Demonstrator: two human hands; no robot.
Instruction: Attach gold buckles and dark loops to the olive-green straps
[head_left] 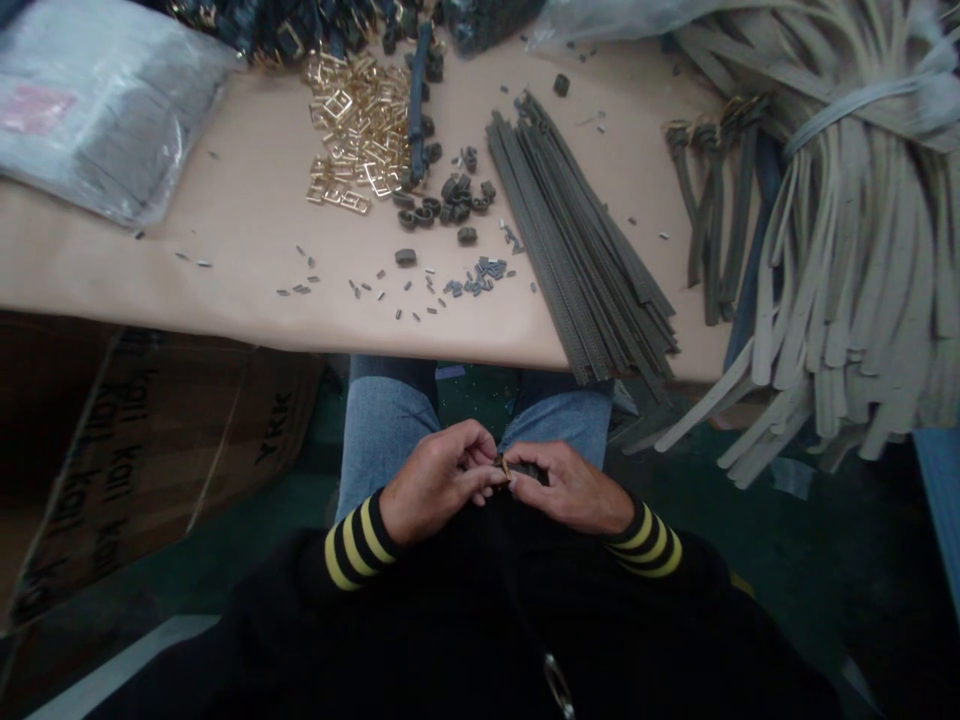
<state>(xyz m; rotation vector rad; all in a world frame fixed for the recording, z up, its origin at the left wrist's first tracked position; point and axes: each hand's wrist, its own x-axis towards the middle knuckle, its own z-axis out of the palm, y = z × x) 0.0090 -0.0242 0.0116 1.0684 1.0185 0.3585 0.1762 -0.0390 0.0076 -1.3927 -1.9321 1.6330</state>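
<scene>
Hands [439, 482] pinch gold buckle [504, 468] on dark strap [529, 472] over lap [390, 425]; loose buckles [352, 135] on table [225, 270].

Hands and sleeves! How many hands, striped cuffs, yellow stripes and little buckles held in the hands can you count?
Hands: 2
Small buckle: 1
Striped cuffs: 2
Yellow stripes: 6
Total: 11

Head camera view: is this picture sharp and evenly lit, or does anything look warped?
In the head view, the table edge bows, as with a wide-angle lens; the plastic bag shows pale glare; the left hand and right hand are fairly clear, though the small metal piece between them looks soft; the black sleeves and floor fall into shadow.
</scene>
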